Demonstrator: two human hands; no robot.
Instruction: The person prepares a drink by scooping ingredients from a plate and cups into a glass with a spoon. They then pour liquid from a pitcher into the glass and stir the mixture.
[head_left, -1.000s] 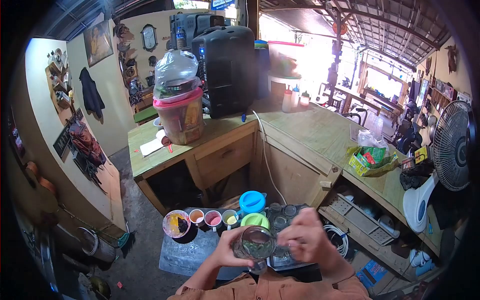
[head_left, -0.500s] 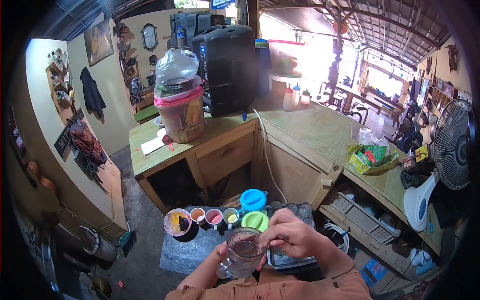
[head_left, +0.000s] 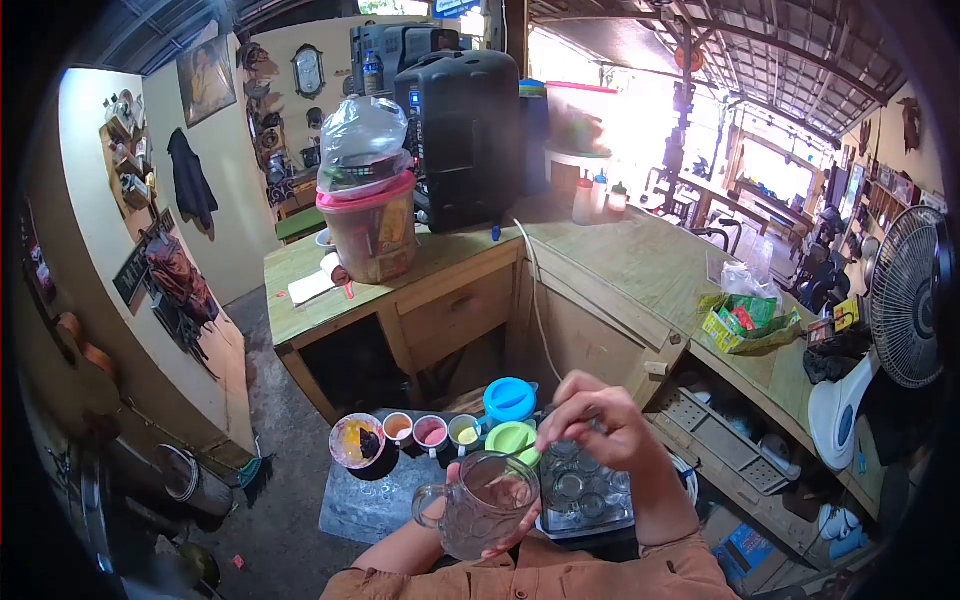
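Observation:
My left hand [head_left: 428,537] cradles a clear glass pitcher [head_left: 484,512] from below, its handle pointing left. Faint moisture or residue shows inside, but I cannot make out any contents. Above the rim, my right hand [head_left: 598,425] pinches a thin spoon [head_left: 527,447] whose end points down toward the opening. Just beyond are a green-lidded container [head_left: 512,438] and a blue-lidded pitcher [head_left: 510,400]. Left of them, three cups stand in a row: one with orange contents [head_left: 398,428], one pink [head_left: 431,433], one pale yellow [head_left: 464,433]. A bowl [head_left: 357,441] holds something yellow and dark.
A metal tray [head_left: 610,518] carries several upturned glasses [head_left: 570,486] beside my right forearm. Everything stands on a low grey table [head_left: 350,510]. Behind it rises an L-shaped wooden counter [head_left: 590,250] with a speaker [head_left: 460,140], a pink-lidded tub [head_left: 372,235] and a fan [head_left: 908,290].
My right hand has lifted up and right, away from the pitcher's rim, with the spoon. The pitcher has turned, so its handle now points left, and it sits slightly lower.

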